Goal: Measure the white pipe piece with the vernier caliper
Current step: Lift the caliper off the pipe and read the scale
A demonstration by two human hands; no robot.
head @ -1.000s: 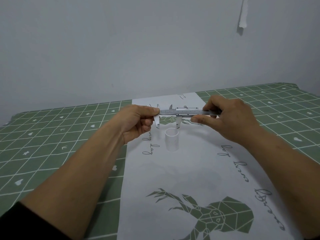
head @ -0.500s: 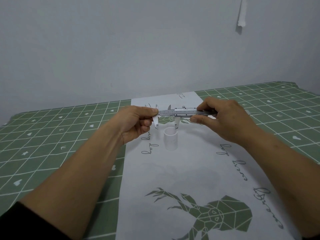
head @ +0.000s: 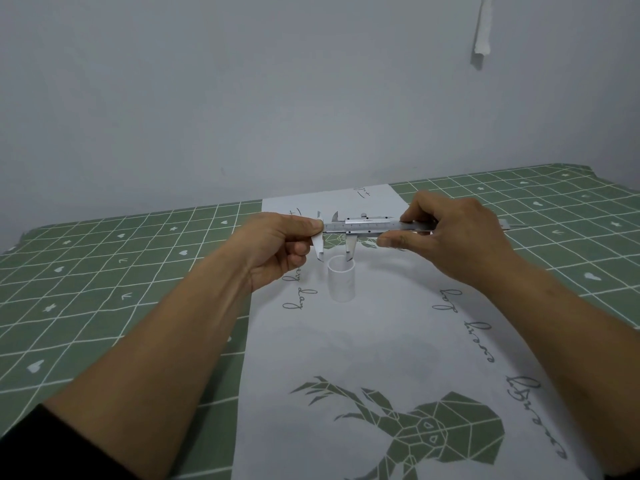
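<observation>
A short white pipe piece [head: 341, 283] stands upright on the white centre strip of the tablecloth. Just above and behind it I hold a steel vernier caliper [head: 363, 225] level, its two lower jaws pointing down and spread about the pipe's width. The fixed jaw hangs left of the pipe's rim; the sliding jaw's tip sits at the rim's right side. My left hand [head: 277, 247] pinches the caliper's left end. My right hand [head: 446, 237] grips the beam, thumb under the slider.
The table carries a green grid-pattern cloth [head: 104, 271] with a white strip [head: 381, 348] bearing script lettering and a green deer print [head: 426, 431]. A grey wall [head: 277, 98] rises right behind the table's far edge.
The caliper and both hands have dropped slightly toward the pipe; the jaw tips now reach the level of its rim. The pipe has not moved.
</observation>
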